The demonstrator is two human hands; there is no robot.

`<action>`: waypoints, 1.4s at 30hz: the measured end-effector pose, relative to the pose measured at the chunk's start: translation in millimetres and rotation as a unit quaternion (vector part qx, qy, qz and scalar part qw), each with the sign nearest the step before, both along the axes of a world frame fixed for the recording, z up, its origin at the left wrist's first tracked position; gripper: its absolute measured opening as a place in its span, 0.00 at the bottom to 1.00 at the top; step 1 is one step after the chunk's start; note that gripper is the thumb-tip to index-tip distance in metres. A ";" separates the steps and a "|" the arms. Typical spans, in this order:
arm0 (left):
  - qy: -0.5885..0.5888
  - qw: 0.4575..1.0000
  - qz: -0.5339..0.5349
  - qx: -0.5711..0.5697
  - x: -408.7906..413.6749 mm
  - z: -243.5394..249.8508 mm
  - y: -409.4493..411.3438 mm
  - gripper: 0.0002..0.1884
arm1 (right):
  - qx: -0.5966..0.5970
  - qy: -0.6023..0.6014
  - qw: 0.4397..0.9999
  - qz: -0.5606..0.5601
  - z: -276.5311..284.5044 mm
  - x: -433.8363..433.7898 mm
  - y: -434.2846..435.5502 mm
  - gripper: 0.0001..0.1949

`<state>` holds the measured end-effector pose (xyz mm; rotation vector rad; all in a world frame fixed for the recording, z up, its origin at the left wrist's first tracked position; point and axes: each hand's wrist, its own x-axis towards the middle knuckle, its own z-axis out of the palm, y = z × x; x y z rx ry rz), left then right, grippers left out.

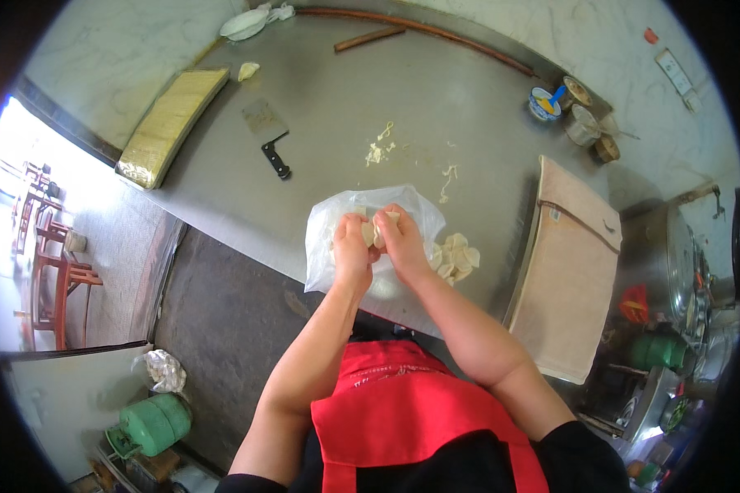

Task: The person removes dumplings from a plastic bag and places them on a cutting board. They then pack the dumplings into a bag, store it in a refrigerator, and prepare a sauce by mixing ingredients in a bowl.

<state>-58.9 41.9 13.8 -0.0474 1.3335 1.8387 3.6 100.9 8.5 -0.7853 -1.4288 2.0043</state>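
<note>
Both of my hands meet over a clear plastic bag (324,231) at the near edge of the metal worktop. My left hand (351,249) has its fingers curled around pale dough pieces (367,234). Close against it, my right hand (404,243) pinches a folded piece of dough (385,227) between thumb and fingers. The fingers hide part of the dough, and I cannot tell how many pieces there are. To the right of the bag, partly behind my right wrist, lies a loose heap of thin, rounded dough pieces (457,257).
A cleaver (275,161), dough scraps (377,153) and a wooden rolling pin (370,39) lie on the metal worktop (468,80). A wrapped yellowish slab (176,126) stands left, a cloth-covered board (564,283) right. Bowl with blue spoon (544,105) sits at back right.
</note>
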 end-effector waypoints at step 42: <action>0.356 0.803 -0.478 -0.007 77.4 1.8 -39.3 0.11 | 0.300 -0.380 0.875 0.010 -63.3 150.9 60.2 0.29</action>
